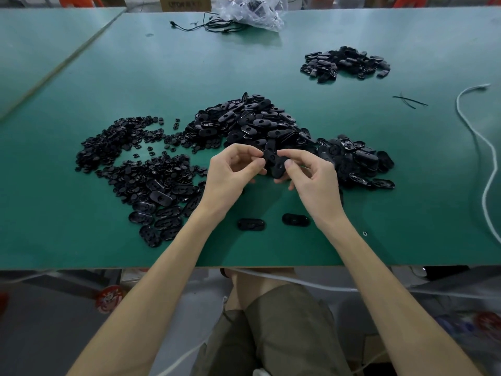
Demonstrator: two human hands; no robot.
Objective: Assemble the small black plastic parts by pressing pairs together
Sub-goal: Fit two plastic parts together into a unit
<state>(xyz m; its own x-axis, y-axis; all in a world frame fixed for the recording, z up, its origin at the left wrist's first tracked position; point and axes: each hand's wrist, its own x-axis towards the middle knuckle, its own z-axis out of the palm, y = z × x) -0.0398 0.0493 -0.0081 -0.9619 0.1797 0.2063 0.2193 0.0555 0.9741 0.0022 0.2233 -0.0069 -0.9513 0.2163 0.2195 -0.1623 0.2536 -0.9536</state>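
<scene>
My left hand (233, 172) and right hand (314, 177) pinch a black oval part (275, 165) between curled fingers (288, 166), above the green surface (352, 240) just near the middle pile of oval shells (252, 123). I judge this the pressing step. Next comes a square, firm squeeze.
</scene>
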